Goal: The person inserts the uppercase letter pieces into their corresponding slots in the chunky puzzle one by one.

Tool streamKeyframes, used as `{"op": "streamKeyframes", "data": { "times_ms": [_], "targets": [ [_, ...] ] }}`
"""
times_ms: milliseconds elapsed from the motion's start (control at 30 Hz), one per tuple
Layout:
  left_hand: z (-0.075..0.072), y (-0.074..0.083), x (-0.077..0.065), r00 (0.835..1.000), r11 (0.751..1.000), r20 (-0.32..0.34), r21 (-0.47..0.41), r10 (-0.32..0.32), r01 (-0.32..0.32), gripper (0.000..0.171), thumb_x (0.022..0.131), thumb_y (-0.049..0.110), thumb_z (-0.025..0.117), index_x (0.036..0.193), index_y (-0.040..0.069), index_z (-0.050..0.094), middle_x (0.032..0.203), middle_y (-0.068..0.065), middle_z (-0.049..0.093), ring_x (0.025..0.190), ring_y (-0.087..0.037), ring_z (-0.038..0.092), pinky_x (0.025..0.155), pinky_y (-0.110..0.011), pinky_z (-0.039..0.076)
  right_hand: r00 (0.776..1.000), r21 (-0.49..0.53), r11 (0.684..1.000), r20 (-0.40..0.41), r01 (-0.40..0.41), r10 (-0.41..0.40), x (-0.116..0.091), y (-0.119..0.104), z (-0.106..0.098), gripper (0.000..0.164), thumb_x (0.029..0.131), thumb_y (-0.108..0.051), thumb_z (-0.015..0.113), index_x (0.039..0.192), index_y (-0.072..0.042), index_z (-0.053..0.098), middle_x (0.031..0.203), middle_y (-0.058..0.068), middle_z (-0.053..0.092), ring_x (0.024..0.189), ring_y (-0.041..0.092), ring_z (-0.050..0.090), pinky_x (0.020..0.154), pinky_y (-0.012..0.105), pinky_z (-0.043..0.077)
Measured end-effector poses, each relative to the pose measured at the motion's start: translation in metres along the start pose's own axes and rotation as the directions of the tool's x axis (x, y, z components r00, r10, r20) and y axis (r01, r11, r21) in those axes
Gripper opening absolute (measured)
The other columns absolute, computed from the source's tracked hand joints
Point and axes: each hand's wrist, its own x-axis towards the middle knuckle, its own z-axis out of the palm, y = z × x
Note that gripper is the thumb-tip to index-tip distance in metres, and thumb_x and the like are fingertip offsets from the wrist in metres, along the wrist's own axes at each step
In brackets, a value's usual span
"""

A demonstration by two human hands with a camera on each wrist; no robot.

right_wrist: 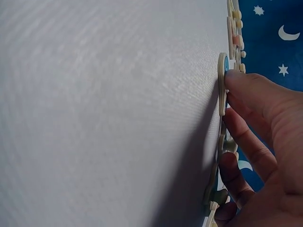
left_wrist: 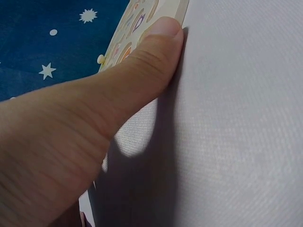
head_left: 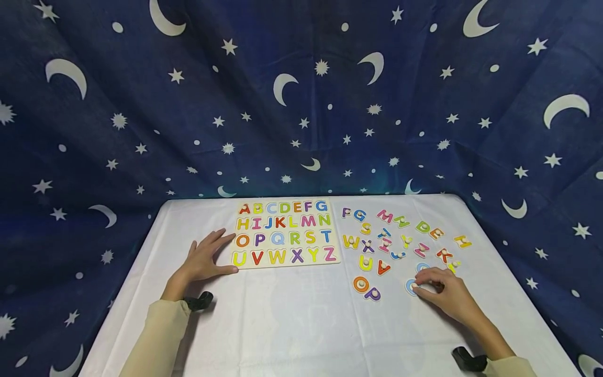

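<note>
On the left of the table lies a wooden alphabet board, its A and B places holding knobbed letters. My left hand rests against the board's left side with fingers spread, the thumb at its near left corner. In the left wrist view that thumb lies straight along the board's edge. My right hand pinches a round light-blue letter piece between thumb and finger. Edge-on in the right wrist view, the pinched piece stands over the white cloth; its exact letter is hard to read.
Loose knobbed letters are scattered right of the board, among them an orange O, a purple P and a yellow W. Another light-blue letter lies just beyond my right hand. A dark-blue star-and-moon curtain hangs behind the white-covered table.
</note>
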Motion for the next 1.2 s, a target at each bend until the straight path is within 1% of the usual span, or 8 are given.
{"op": "streamKeyframes", "data": {
  "times_ms": [300,433,567,733,800,933,1067,1200],
  "targets": [
    [-0.001,0.0,0.0,1.0,1.0,0.001,0.004,-0.008,0.008,0.103,0.07,0.06,0.088,0.155,0.019,0.046,0.165,-0.021,0.03,0.152,-0.046,0.021,0.115,-0.08,0.002,0.999,-0.012,0.999,-0.029,0.035,-0.035,0.001,0.001,0.004,0.029,0.071,-0.011,0.094,0.088,-0.025,0.077,0.097,-0.008,0.073,0.097,-0.001,0.055,0.082,0.01,0.041],
    [0.0,0.002,-0.001,1.0,1.0,0.005,-0.005,-0.006,0.006,0.103,0.07,0.059,0.088,0.155,0.018,0.046,0.164,-0.021,0.03,0.152,-0.046,0.022,0.115,-0.08,0.003,0.999,-0.01,0.999,-0.028,0.038,-0.039,0.001,-0.003,0.003,0.03,0.071,-0.008,0.093,0.089,-0.025,0.077,0.096,-0.007,0.073,0.091,0.002,0.057,0.075,0.011,0.042],
    [0.0,0.004,-0.003,1.0,1.0,0.003,-0.009,-0.006,0.006,0.103,0.07,0.058,0.089,0.154,0.017,0.047,0.164,-0.022,0.031,0.151,-0.046,0.022,0.115,-0.08,0.003,0.999,0.036,0.998,-0.017,0.043,-0.042,0.006,-0.008,0.0,0.028,0.075,-0.006,0.091,0.093,-0.023,0.077,0.099,-0.004,0.073,0.085,0.008,0.06,0.069,0.013,0.045],
    [-0.001,0.004,-0.004,1.0,1.0,-0.005,0.002,-0.008,0.008,0.102,0.07,0.058,0.089,0.154,0.016,0.048,0.163,-0.022,0.032,0.151,-0.047,0.024,0.115,-0.08,0.004,0.998,0.074,0.996,-0.044,0.058,-0.055,0.023,-0.014,-0.003,0.024,0.079,-0.006,0.088,0.096,-0.019,0.078,0.102,-0.001,0.074,0.082,0.012,0.062,0.069,0.016,0.047],
    [0.0,0.003,-0.004,1.0,1.0,0.001,0.009,-0.011,0.011,0.102,0.07,0.058,0.089,0.154,0.016,0.048,0.163,-0.022,0.032,0.151,-0.047,0.024,0.114,-0.08,0.005,0.997,0.079,0.995,-0.057,0.064,-0.06,0.029,-0.017,-0.004,0.024,0.079,-0.005,0.088,0.097,-0.019,0.078,0.102,0.0,0.074,0.082,0.013,0.06,0.072,0.018,0.045],
    [0.0,0.002,-0.003,1.0,1.0,0.015,0.02,-0.023,0.023,0.102,0.07,0.059,0.089,0.154,0.018,0.047,0.164,-0.021,0.032,0.151,-0.047,0.024,0.114,-0.081,0.006,0.995,0.102,0.992,-0.075,0.069,-0.062,0.044,-0.024,-0.003,0.023,0.08,-0.005,0.087,0.097,-0.017,0.078,0.105,0.003,0.074,0.08,0.016,0.057,0.072,0.021,0.041],
    [-0.002,0.002,-0.002,1.0,1.0,0.007,0.015,-0.025,0.025,0.102,0.07,0.059,0.088,0.154,0.018,0.047,0.164,-0.021,0.032,0.151,-0.047,0.023,0.114,-0.08,0.005,0.996,0.121,0.992,-0.081,0.047,-0.037,0.067,-0.037,-0.001,0.017,0.085,-0.009,0.084,0.1,-0.016,0.079,0.11,0.005,0.074,0.086,0.02,0.059,0.07,0.02,0.045],
    [-0.002,0.003,-0.002,1.0,1.0,0.005,0.011,-0.021,0.021,0.103,0.07,0.06,0.088,0.154,0.018,0.048,0.164,-0.02,0.032,0.151,-0.047,0.023,0.115,-0.08,0.004,0.998,0.161,0.987,-0.07,0.009,0.002,0.092,-0.051,0.003,0.014,0.091,-0.016,0.08,0.105,-0.014,0.079,0.115,0.006,0.073,0.092,0.02,0.059,0.074,0.03,0.047]
  ]
}}
